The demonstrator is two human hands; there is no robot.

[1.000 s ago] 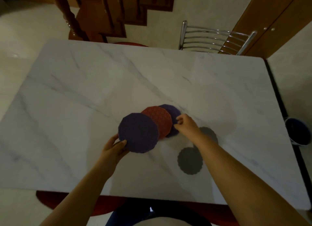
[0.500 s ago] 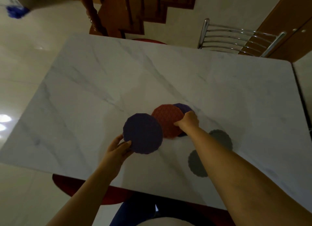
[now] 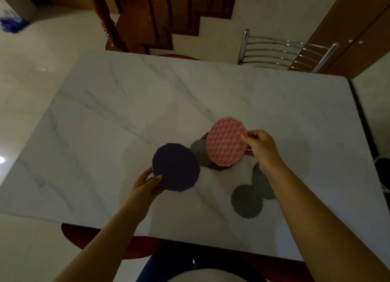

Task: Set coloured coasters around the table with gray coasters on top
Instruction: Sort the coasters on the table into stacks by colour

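My left hand (image 3: 145,187) grips a dark purple coaster (image 3: 176,166) by its near-left edge, just above the marble table (image 3: 105,123). My right hand (image 3: 260,146) pinches the right edge of a pink patterned coaster (image 3: 226,141), lifted and tilted over the table's middle. Under it only a sliver of another purple coaster (image 3: 205,135) shows. A gray coaster (image 3: 247,201) lies flat near my right forearm, and a second gray coaster (image 3: 261,182) is partly hidden by that arm. A dark shape (image 3: 200,153) between the two held coasters may be a shadow or another coaster.
A metal-backed chair (image 3: 285,49) stands at the table's far right edge. Red chair seats sit at the far edge (image 3: 179,56) and at the near edge (image 3: 84,235). Wooden stairs (image 3: 147,18) lie beyond. A dark round bin (image 3: 383,170) is on the floor at right.
My right hand has lifted the pink coaster off the purple one beneath and raised it, tilted. My left hand still holds its purple coaster. The camera view shifted left.
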